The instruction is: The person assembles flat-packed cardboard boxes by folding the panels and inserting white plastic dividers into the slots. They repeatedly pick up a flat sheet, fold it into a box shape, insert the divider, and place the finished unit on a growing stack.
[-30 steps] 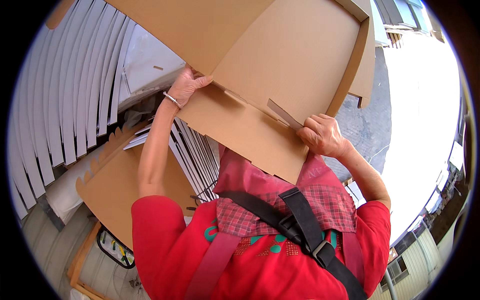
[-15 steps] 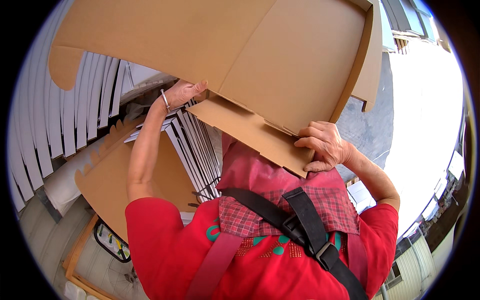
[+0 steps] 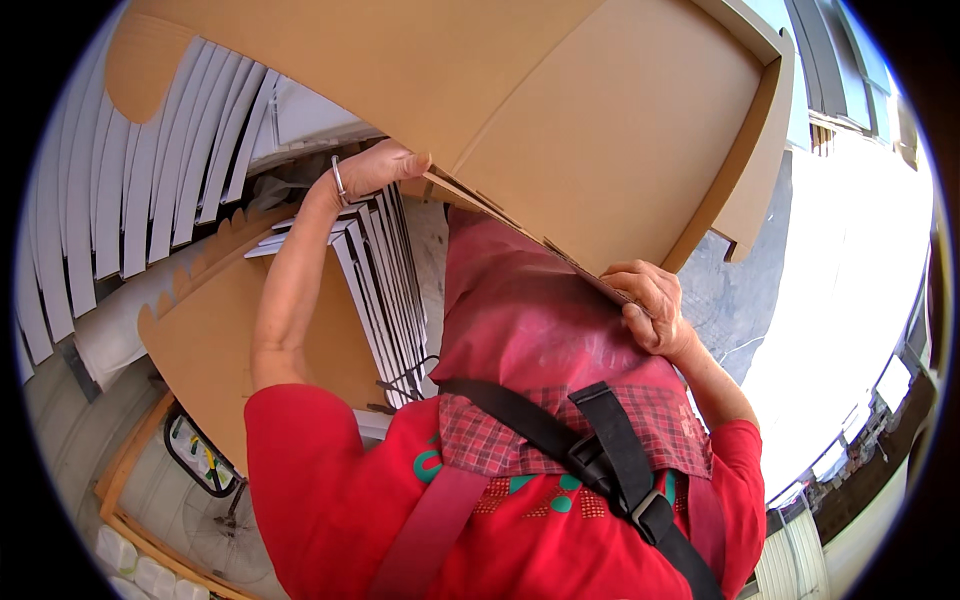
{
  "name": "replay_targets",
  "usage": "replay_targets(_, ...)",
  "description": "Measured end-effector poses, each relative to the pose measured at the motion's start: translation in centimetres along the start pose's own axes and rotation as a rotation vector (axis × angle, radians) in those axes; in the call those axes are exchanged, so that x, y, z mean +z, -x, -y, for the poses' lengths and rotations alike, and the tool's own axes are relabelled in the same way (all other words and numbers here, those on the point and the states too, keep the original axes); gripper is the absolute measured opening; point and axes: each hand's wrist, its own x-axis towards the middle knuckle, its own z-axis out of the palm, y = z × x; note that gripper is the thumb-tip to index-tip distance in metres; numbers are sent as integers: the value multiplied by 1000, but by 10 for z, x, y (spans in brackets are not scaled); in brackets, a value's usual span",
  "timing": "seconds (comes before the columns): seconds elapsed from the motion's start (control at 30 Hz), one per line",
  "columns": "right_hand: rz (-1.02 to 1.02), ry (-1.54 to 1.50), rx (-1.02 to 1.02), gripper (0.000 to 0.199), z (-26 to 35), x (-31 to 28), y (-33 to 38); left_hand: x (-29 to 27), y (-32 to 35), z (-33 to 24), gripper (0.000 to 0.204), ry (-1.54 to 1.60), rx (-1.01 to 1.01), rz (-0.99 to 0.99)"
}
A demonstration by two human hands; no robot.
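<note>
A large brown cardboard box [image 3: 610,120], partly folded, spans the upper part of the view. Its right wall stands up and a rounded tab sticks out at the far left. My left hand [image 3: 375,168], with a bangle at the wrist, grips the near edge, its thumb on top and its fingers hidden beneath. At the near right corner my right hand [image 3: 648,305] is closed round the near flap [image 3: 530,232], which now stands almost edge-on. Below the box hangs my red apron [image 3: 560,310].
Flattened white boards [image 3: 150,190] stand in a row at the left. A stack of folded white cartons [image 3: 375,280] is beside my left forearm, near another brown cardboard sheet [image 3: 240,350]. A wheeled frame with a black handle [image 3: 205,455] lies at the lower left.
The near flap has swung up from lying outward to nearly edge-on. My right hand turned with it, and the box has tilted and shifted slightly to the right.
</note>
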Motion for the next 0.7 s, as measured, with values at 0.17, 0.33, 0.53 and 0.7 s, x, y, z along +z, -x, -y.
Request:
replay_targets(0.17,-149,-179,500,20,-1,4,6,-1,-10,18,72,295,130,-129)
replay_targets(0.33,-339,-286,710,29,-64,37,24,52,-60,61,59,851,250,-551)
replay_targets(0.53,-552,-572,970,26,-151,74,38,80,-118,64,49,784,479,-998)
replay_targets(0.7,-658,-587,1148,20,-225,108,48,81,-160,67,40,753,438,-1144)
